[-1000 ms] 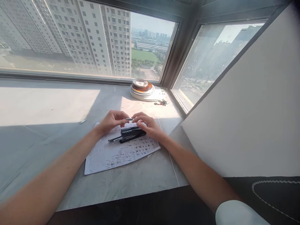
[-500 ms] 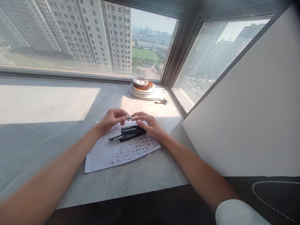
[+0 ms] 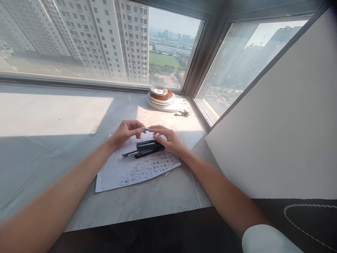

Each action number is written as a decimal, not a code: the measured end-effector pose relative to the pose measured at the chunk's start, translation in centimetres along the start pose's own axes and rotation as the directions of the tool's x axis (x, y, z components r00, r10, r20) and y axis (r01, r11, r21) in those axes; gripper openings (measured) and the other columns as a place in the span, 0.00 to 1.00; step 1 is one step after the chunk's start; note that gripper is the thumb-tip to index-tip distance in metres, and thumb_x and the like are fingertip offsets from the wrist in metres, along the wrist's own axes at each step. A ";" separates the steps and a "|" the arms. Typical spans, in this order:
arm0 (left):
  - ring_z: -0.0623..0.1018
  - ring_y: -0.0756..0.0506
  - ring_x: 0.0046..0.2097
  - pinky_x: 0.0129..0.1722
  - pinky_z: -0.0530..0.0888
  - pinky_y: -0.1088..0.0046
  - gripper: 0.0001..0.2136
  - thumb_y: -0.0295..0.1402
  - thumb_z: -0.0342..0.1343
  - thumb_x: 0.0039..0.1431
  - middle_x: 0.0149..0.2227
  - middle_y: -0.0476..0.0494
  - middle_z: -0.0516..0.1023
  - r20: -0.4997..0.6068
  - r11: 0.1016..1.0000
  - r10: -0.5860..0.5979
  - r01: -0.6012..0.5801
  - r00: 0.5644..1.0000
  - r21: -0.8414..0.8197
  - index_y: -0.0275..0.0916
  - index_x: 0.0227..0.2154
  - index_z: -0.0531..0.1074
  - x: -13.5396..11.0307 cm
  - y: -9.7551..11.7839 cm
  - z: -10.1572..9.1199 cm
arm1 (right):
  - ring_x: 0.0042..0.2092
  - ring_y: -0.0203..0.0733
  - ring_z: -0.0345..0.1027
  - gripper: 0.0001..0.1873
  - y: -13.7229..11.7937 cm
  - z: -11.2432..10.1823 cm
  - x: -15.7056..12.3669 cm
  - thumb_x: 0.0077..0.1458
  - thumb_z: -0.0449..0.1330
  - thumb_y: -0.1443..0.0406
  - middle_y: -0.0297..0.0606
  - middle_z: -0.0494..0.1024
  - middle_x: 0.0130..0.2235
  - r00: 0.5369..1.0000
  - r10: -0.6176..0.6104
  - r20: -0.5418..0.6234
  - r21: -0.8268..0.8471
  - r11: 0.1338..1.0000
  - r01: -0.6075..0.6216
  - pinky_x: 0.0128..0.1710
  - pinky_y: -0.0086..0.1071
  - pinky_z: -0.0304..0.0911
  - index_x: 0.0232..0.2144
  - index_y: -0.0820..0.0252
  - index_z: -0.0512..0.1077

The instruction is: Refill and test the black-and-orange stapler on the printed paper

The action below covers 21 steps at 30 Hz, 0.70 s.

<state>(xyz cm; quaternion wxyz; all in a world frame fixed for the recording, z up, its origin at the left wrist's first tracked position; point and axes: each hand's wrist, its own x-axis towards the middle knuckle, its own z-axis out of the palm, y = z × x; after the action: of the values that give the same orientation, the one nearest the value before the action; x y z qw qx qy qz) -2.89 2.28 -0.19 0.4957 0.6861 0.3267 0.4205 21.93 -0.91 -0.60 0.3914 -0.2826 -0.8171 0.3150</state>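
My left hand [image 3: 125, 133] pinches a small strip of staples [image 3: 145, 128] between thumb and fingertips. My right hand [image 3: 168, 139] has its fingers stretched out to the strip's right end, touching it or nearly so; its thumb is apart from them, close over the back end of a black stapler [image 3: 147, 149]. The stapler lies on handwritten paper sheets [image 3: 137, 172], its metal staple tray [image 3: 129, 154] sticking out to the left. The right hand hides part of the stapler's rear.
A stack of plates and dishes [image 3: 161, 100] stands by the window corner, with a bunch of keys [image 3: 183, 113] before it. A small pale piece [image 3: 93, 133] lies left on the grey stone sill [image 3: 52, 158]. A white wall [image 3: 279, 123] rises at right.
The strip of staples has been raised slightly and turned flatter between my fingertips. The stapler and sheets stay in place; the view has shifted a little.
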 end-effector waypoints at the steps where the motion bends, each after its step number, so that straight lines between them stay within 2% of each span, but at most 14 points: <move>1: 0.75 0.52 0.27 0.29 0.75 0.73 0.08 0.39 0.68 0.59 0.32 0.43 0.82 0.006 1.000 0.005 -0.005 1.000 -0.004 0.40 0.36 0.84 0.0 -0.1 0.0 | 0.59 0.44 0.71 0.18 0.1 0.0 0.0 0.72 0.56 0.59 0.41 0.76 0.60 1.000 0.000 -0.005 0.018 1.000 0.000 0.52 0.40 0.72 0.60 0.47 0.75; 4: 0.75 0.52 0.27 0.29 0.76 0.73 0.08 0.38 0.68 0.60 0.32 0.43 0.82 0.012 1.000 0.018 -0.018 1.000 -0.013 0.39 0.36 0.84 0.0 -0.2 -0.2 | 0.58 0.45 0.71 0.18 0.2 0.1 0.0 0.71 0.56 0.59 0.41 0.76 0.60 1.000 0.004 -0.010 0.058 0.998 -0.003 0.51 0.41 0.72 0.60 0.46 0.75; 11: 0.75 0.51 0.26 0.29 0.76 0.72 0.08 0.38 0.67 0.60 0.31 0.43 0.82 -0.003 1.000 0.015 -0.014 1.000 0.015 0.39 0.36 0.84 0.0 -0.1 -0.1 | 0.53 0.45 0.71 0.20 0.4 0.0 -0.1 0.72 0.54 0.59 0.42 0.76 0.59 0.999 0.030 -0.025 0.019 0.999 -0.030 0.49 0.42 0.70 0.62 0.45 0.73; 16: 0.75 0.52 0.26 0.29 0.76 0.73 0.09 0.39 0.67 0.59 0.31 0.42 0.83 -0.010 1.000 0.007 -0.007 1.000 0.028 0.38 0.34 0.83 0.0 -0.1 -0.1 | 0.50 0.44 0.73 0.16 0.5 -0.2 -0.1 0.69 0.58 0.55 0.42 0.79 0.55 0.990 0.087 -0.114 0.083 0.994 -0.077 0.46 0.40 0.69 0.53 0.49 0.80; 18: 0.74 0.52 0.26 0.28 0.76 0.73 0.09 0.39 0.67 0.59 0.32 0.41 0.83 -0.018 1.000 0.003 -0.003 1.000 0.029 0.38 0.34 0.83 0.0 -0.2 -0.2 | 0.48 0.44 0.74 0.15 0.5 -0.6 0.0 0.67 0.60 0.54 0.41 0.81 0.50 0.963 0.139 -0.231 0.108 0.987 -0.117 0.44 0.38 0.69 0.46 0.52 0.83; 19: 0.74 0.52 0.26 0.27 0.75 0.73 0.09 0.39 0.67 0.59 0.33 0.41 0.83 -0.021 1.000 0.000 0.000 1.000 0.028 0.37 0.34 0.83 0.0 -0.3 -0.2 | 0.45 0.44 0.74 0.15 0.6 -0.8 0.0 0.66 0.61 0.53 0.40 0.83 0.46 0.932 0.173 -0.318 0.108 0.983 -0.145 0.42 0.37 0.68 0.41 0.53 0.84; 21: 0.74 0.52 0.25 0.27 0.75 0.73 0.10 0.39 0.68 0.58 0.32 0.41 0.83 -0.025 1.000 -0.007 0.007 1.000 0.022 0.37 0.35 0.83 0.0 -0.4 -0.3 | 0.37 0.41 0.73 0.19 1.0 -1.6 0.0 0.67 0.58 0.54 0.38 0.81 0.33 0.830 0.238 -0.505 0.085 0.970 -0.226 0.39 0.36 0.67 0.31 0.56 0.83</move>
<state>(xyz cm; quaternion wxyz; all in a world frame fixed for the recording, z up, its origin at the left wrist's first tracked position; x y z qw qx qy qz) -3.14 2.54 -0.50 0.4855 0.6852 0.3398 0.4235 23.50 0.23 -0.55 0.5559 -0.4487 -0.6402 0.2827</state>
